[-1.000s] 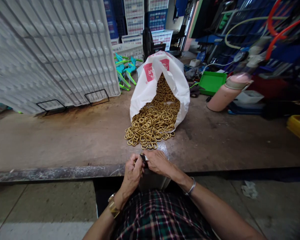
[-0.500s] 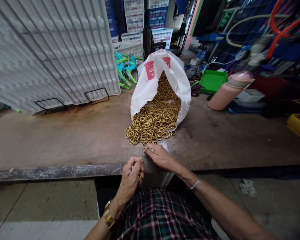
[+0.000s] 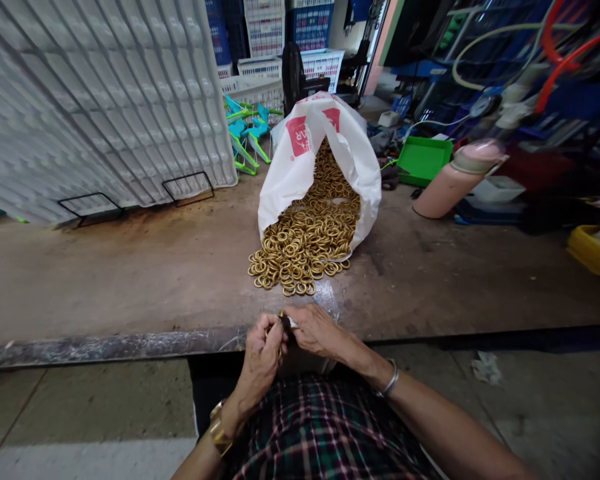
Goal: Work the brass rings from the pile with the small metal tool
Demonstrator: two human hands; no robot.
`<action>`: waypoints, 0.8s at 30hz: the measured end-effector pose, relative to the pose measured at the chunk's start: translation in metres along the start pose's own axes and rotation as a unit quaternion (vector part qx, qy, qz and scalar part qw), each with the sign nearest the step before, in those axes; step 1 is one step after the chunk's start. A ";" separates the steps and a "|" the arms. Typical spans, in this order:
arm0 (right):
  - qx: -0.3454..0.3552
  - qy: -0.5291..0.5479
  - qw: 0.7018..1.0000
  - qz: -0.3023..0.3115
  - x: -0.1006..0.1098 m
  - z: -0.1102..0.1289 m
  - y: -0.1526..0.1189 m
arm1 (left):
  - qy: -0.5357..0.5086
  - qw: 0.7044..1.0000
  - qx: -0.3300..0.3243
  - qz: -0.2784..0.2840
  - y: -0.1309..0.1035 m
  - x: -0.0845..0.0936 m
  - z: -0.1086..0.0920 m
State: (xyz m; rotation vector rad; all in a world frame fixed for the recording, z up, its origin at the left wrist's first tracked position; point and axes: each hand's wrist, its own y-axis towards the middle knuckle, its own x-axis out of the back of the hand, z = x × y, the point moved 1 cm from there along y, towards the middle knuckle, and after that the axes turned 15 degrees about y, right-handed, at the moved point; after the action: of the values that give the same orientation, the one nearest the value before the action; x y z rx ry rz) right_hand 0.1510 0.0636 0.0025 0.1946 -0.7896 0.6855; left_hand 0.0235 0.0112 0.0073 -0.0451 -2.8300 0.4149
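Note:
My left hand (image 3: 263,350) is closed on brass-coloured rings (image 3: 281,313) just in front of the table edge. Beside it, my right hand (image 3: 320,333) is closed around a small tool (image 3: 293,323) with a pale part and a dark tip; its kind is not clear. The tool's tip meets the rings at my left fingertips. Beyond my hands, a heap of brass-coloured rings (image 3: 300,257) spills from the torn mouth of a white plastic bag (image 3: 285,180) with red print.
A stack of white ribbed panels (image 3: 130,100) stands on the left of the brown table (image 3: 180,267), by black wire stands (image 3: 190,187). Turquoise and green plastic pieces (image 3: 247,133) lie behind. To the right are a green tray (image 3: 425,160), a pink bottle (image 3: 450,183) and a yellow container (image 3: 593,250).
My right hand has drawn back from the edge of the ring heap to my left hand, bringing the small tool against the held rings. The left hand stays nearly in place.

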 end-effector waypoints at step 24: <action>-0.012 -0.035 0.999 0.011 0.001 0.003 0.001 | 0.025 1.000 -0.013 -0.012 0.000 -0.001 0.001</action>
State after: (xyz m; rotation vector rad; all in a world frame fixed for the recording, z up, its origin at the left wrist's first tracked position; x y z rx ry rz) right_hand 0.1487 0.0636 0.0054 0.1895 -0.8679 0.6933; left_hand 0.0242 0.0107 0.0057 -0.0262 -2.7841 0.3668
